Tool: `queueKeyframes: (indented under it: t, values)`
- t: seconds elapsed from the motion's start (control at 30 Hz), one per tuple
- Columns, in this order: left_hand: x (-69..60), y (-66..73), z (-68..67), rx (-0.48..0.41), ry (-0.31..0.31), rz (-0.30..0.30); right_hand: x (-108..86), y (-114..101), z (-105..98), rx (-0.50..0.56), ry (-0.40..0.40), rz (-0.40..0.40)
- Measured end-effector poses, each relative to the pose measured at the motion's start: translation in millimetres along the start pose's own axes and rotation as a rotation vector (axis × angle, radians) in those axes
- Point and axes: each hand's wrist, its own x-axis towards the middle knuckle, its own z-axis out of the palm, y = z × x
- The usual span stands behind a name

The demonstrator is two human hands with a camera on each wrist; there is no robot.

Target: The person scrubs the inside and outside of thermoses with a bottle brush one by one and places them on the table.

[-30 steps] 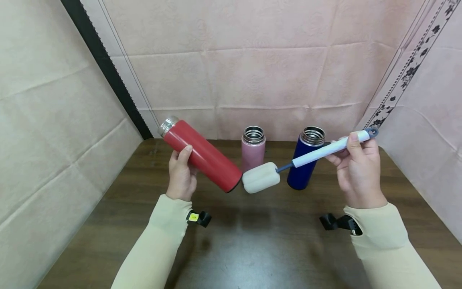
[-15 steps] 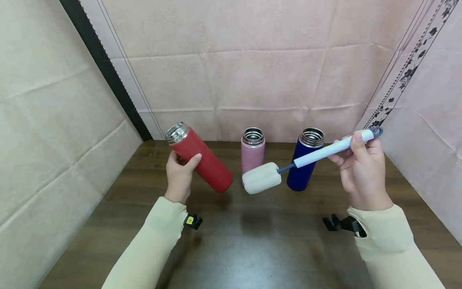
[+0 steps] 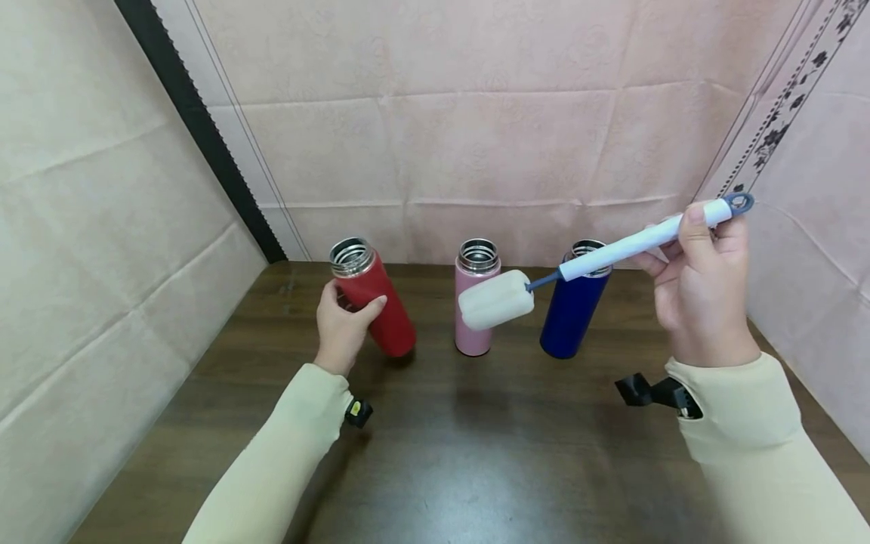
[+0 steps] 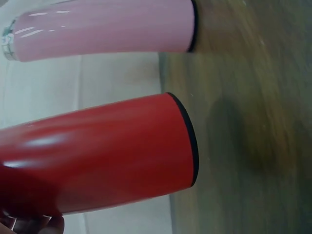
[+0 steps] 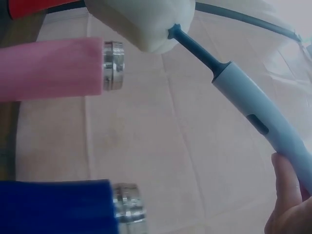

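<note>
My left hand (image 3: 342, 325) grips a red thermos bottle (image 3: 381, 310), lidless, its steel mouth leaning to the left. In the left wrist view the black-rimmed base of the red bottle (image 4: 122, 151) hangs slightly above the table. High on the right, my right hand (image 3: 707, 287) pinches the pale blue handle of a bottle brush (image 3: 618, 249). The white sponge head of the brush (image 5: 146, 19) points left, in front of a pink thermos bottle (image 3: 473, 340). Behind the handle stands a dark blue thermos bottle (image 3: 574, 317), also lidless.
Brown wooden table (image 3: 462, 453) lies under everything. A pale cloth wall (image 3: 489, 151) rises right behind the bottles, with further cloth panels along the left and right sides. Both wrists carry small black camera mounts.
My left hand has turned the red bottle from a steep slant to nearly upright, lowering it and shifting its base left. My right hand has lifted the brush up and to the right.
</note>
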Motion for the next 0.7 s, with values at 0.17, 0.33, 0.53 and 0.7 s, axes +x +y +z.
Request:
queueKeyframes:
  t: [0.17, 0.33, 0.53, 0.7]
  values:
    - [6.4, -7.6, -0.9, 0.054, -0.002, -0.016, 7.3, -4, 12, -0.017, 0.005, -0.018]
    - [12.2, -14.6, -0.2, 0.100, -0.006, -0.024, 11.9, -9, 22, -0.045, -0.019, -0.023]
    - [17.4, -20.2, 3.2, 0.141, -0.024, -0.033, 15.3, -17, 31, -0.052, -0.031, -0.029]
    - [20.1, -23.7, 5.1, 0.147, -0.028, -0.024, 19.7, -22, 37, -0.035, -0.011, -0.029]
